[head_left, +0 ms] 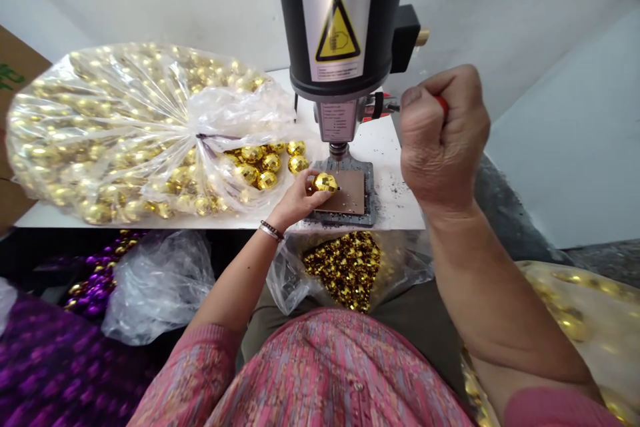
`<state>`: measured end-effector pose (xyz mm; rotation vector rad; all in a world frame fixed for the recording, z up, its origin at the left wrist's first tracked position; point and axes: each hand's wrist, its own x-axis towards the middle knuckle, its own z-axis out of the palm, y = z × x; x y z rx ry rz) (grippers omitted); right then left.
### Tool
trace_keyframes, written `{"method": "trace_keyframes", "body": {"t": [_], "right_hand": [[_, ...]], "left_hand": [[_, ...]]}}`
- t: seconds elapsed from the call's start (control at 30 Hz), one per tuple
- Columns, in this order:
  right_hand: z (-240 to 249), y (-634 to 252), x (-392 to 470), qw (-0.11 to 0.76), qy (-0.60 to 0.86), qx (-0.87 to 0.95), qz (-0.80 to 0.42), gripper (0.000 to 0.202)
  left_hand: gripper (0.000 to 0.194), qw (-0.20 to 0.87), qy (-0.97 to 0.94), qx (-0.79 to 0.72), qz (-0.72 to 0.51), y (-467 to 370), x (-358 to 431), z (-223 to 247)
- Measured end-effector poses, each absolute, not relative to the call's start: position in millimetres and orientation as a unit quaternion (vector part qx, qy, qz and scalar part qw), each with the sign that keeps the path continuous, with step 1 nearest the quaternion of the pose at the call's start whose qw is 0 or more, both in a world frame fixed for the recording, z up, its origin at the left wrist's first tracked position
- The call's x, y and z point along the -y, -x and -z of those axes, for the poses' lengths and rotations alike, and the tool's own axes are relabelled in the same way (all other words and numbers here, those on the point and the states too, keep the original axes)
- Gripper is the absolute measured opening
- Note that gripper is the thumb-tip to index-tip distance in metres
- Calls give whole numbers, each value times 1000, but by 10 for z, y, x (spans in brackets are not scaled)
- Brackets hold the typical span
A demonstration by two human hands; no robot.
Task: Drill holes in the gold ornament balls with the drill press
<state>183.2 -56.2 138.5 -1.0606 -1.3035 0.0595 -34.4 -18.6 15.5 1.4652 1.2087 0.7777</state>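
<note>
My left hand (pixel 301 198) grips a shiny gold faceted ball (pixel 326 183) between thumb and fingers, over the brown plate (pixel 350 197) on the base of a bench drill press (pixel 345 33). The drill's chuck and thin bit (pixel 338 159) point down just behind and to the right of the ball. A small dark spot shows on the ball's right side. Raised at the right, my right hand (pixel 444 137) is wrapped in a fist round the drill's lever handle (pixel 442 105), whose red end shows between the fingers.
A large clear bag (pixel 100 127) of gold balls covers the table's left side, with loose gold balls (pixel 267 163) at its opening. Another bag (pixel 345 267) of small gold pieces lies at my lap. Purple balls (pixel 95 280) are lower left. Dark shavings dot the white table (pixel 400 193).
</note>
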Motion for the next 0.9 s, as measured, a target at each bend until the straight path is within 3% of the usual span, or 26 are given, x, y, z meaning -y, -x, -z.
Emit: {"method": "trace_keyframes", "body": {"t": [0.2, 0.43, 0.63, 0.9], "right_hand": [[-1512, -1844, 480, 661, 487, 571, -23, 29], [-2083, -1820, 281, 569, 632, 522, -65, 52], [-2161, -1853, 193, 554, 624, 544, -83, 38], [-2080, -1983, 184, 582, 559, 575, -137, 36]], "left_hand": [[48, 491, -641, -501, -314, 269, 85, -125], [47, 456, -661, -509, -309, 240, 11, -136], [56, 398, -701, -540, -244, 145, -43, -266], [67, 411, -709, -525, -229, 52, -34, -308]]}}
